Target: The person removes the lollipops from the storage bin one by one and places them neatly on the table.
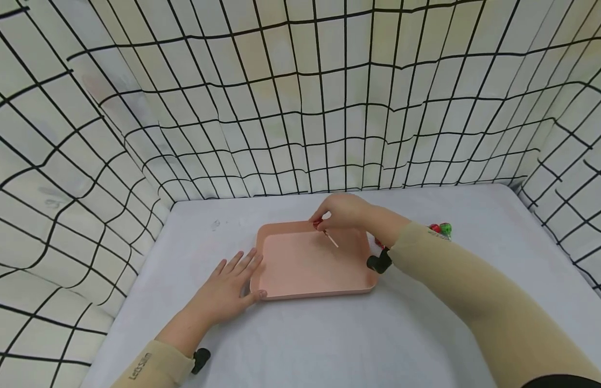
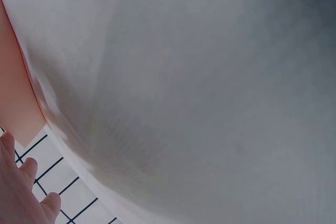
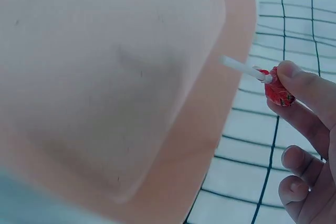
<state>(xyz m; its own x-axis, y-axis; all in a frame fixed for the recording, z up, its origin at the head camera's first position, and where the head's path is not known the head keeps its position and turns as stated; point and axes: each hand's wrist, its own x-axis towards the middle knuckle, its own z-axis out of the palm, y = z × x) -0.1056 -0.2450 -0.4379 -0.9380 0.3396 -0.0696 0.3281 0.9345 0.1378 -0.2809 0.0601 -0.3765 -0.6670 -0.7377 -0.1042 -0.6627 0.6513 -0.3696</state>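
A lollipop [image 3: 281,88] in a red wrapper is pinched between the thumb and index finger of my right hand [image 1: 343,211]. Its white stick [image 3: 244,68] points away from the fingers, over the far side of a pink tray [image 1: 305,264]. In the right wrist view the tray's rim [image 3: 210,103] runs beneath the stick. My left hand [image 1: 231,287] lies with spread, straight fingers at the tray's left edge, the thumb at its near left corner. The left wrist view catches only some fingertips [image 2: 31,169] below the tray's side [image 2: 16,87].
Red and green wrapped candies [image 1: 441,229] lie right of the tray, partly behind my right forearm. Another red piece [image 1: 379,243] shows between the tray and that wrist. A white cloth covers the table [image 1: 291,345], and black-grid white sheeting [image 1: 329,108] closes off the back and sides.
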